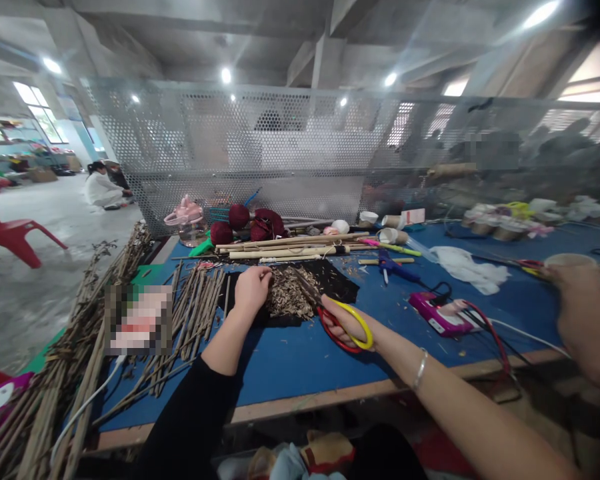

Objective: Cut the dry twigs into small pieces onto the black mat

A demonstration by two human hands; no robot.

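Scissors with red and yellow handles (pixel 356 325) are in my right hand (pixel 347 323), their dark blades pointing up and left over a heap of short cut brown stem pieces (pixel 291 293). That heap lies on a black cloth (pixel 343 280) on the blue table. At the heap's left edge, my left hand (pixel 253 291) is closed with its fingertips pinched together; whatever they hold is hidden or too small to name. Left of this hand, many thin dry sticks (pixel 195 307) are spread side by side on the table.
Long dry branches (pixel 55 373) line the left edge. Behind the cloth lie pale rods (pixel 290 252) and dark red yarn balls (pixel 239 217). A blue glue gun (pixel 393 267) and a purple power strip (pixel 443 315) sit to the right. A co-worker's hand (pixel 580 283) is at far right.
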